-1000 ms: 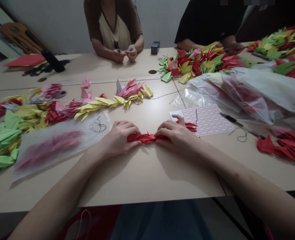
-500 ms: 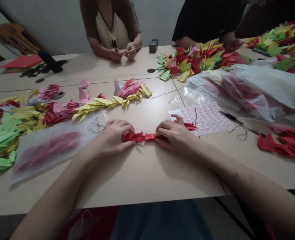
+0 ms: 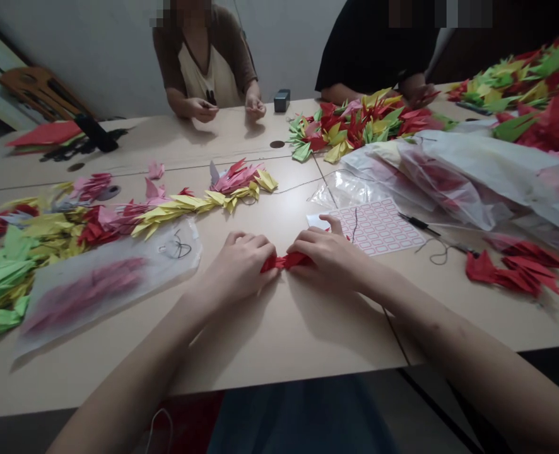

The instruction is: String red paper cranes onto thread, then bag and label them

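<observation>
My left hand and my right hand meet near the middle of the beige table. Between them, both grip a strand of red folded paper cranes. Only a short red piece shows, with the rest hidden under my fingers. A little more red pokes out beyond my right fingers. My right thumb rests near the edge of a white sheet of red-bordered labels.
Long strings of coloured paper cranes and translucent bags lie on the table. Red cranes and a black-handled tool lie right. Two co-workers sit opposite, one holding something dark in a hand.
My hands have drawn closer together, and less of the red strand shows between them. The view has also tilted and shifted slightly.
</observation>
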Motion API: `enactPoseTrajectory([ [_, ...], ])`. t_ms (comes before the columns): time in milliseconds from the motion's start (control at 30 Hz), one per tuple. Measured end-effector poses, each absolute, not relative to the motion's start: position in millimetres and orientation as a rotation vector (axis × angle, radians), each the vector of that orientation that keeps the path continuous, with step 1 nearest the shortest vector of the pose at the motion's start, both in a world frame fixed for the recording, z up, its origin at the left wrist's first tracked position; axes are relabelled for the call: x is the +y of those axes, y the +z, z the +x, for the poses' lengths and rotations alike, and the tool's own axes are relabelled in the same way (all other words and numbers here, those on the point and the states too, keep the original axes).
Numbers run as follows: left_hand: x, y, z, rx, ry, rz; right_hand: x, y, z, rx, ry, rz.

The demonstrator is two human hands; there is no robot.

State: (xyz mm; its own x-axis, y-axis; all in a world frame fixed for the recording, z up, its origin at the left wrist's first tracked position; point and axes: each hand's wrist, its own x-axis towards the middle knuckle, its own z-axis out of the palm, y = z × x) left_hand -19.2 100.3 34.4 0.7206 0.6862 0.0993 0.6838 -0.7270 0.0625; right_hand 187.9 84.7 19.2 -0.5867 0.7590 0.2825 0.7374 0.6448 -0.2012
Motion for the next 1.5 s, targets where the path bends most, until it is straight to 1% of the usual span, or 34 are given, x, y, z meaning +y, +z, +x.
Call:
enactPoseTrajectory([
  [267,97.0,48.5,-33.3,1.225,0.132,2.721,85.2,18.9,191.0,-2.538,0.117,-1.181],
  [433,87.2,40.9,-18.1,1.239,0.380,2.815,86.5,22.9,193.4,-2.552,0.148,-1.228],
  [533,83.7,30.6,-11.1,1.218,0.436,2.862,86.5,22.9,191.7,-2.569,0.211,-1.215],
  [800,89.4,24.6,-15.5,1.200,0.342,2.809,87.0,22.4,190.6,-2.593,0.285,-1.210],
  [1100,98.5,41.2,-38.5,1.264,0.165,2.724,87.8,20.8,192.7,-2.594,0.232,-1.208],
  [1300,93.0,42.8,-25.8,1.206,0.339,2.761,91.0,28.1,204.9,-2.577,0.209,-1.269],
  [1500,89.0,31.3,-11.8,1.176,0.323,2.753,91.8,29.2,203.2,-2.638,0.281,-1.267],
])
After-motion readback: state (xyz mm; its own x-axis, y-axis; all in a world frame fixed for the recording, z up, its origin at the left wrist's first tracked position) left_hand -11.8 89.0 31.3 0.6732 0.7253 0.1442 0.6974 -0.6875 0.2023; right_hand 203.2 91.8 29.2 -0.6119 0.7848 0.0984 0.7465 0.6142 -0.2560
